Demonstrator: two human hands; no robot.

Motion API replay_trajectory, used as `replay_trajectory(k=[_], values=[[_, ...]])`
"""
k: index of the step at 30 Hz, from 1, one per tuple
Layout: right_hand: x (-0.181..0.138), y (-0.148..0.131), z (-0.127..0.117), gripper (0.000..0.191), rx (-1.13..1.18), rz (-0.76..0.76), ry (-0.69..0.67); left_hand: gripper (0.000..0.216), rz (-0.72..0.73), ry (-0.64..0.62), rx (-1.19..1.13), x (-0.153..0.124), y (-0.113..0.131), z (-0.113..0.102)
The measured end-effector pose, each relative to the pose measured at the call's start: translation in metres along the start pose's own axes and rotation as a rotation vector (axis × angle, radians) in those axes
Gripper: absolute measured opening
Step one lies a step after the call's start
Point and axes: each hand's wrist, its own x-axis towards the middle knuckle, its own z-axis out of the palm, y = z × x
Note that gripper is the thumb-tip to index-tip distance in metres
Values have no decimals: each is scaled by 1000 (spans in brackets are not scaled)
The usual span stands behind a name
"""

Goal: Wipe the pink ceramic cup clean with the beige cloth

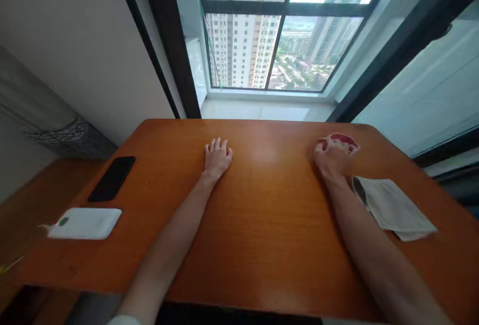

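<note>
Bare forearms [374, 245], cropped below, extended across an orange-brown wooden table [269, 225]. The right hand [332, 155], motion-blurred, held a rounded red object [344, 139], partly hidden, its material indistinct, near the far-right corner, beyond a folded pale-grey cloth [394, 206]. The left hand [217, 158] lay flat, spread.

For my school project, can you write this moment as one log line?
left hand: palm-down on wooden table | right hand: on red object, grip unclear | folded cloth: table right | black phone: table left

The tabletop [262, 225] looks like smooth, softly glossy wood, and the cloth [394, 206] looks matt.
</note>
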Motion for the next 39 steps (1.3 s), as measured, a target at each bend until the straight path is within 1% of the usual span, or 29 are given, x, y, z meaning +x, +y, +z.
replay_trajectory(k=[4, 7, 9, 11, 13, 15, 17, 19, 27, 30, 32, 33, 34, 35, 37, 39], values=[[-12, -20, -4, 43, 71, -192, -50, 57, -1, 2, 2, 0, 0, 2], [-26, -45, -10, 38, 169, -379, -100, 57, -2, 12, 2, -1, 1, 2], [-37, -63, -16, 36, 242, -530, -140, 57, -3, 19, 3, -1, 1, 2], [-49, -80, -21, 33, 323, -714, -175, 57, -4, 22, 3, -1, 1, 2], [-60, -94, -26, 30, 422, -912, -201, 57, -3, 22, 2, -1, 0, 2], [-69, -104, -30, 27, 532, -1071, -217, 57, -2, 20, 1, 0, -1, 3], [-76, -111, -33, 26, 621, -1162, -211, 58, -2, 18, 0, 1, -1, 4], [-79, -114, -35, 25, 677, -1201, -188, 58, -3, 14, 0, 1, -2, 5], [-81, -113, -35, 25, 742, -1198, -165, 57, -7, 16, -1, 0, 1, 2], [-79, -112, -36, 25, 765, -1213, -103, 57, -6, 18, 2, 0, 1, 2], [-69, -102, -40, 25, 759, -1184, -16, 57, -4, 19, 2, 0, 1, 2], [-62, -93, -43, 24, 741, -1127, 39, 57, -3, 19, 2, 0, 0, 2], [-53, -80, -47, 24, 704, -1030, 92, 58, -2, 19, 0, 0, 0, 2], [-44, -63, -50, 24, 649, -877, 137, 57, -3, 20, -1, 0, 0, 2], [-29, -16, -58, 27, 511, -582, 177, 57, -5, 22, -4, -1, 0, 2], [-23, 42, -64, 37, 331, -314, 152, 57, -6, 26, -7, -1, 0, 2]])
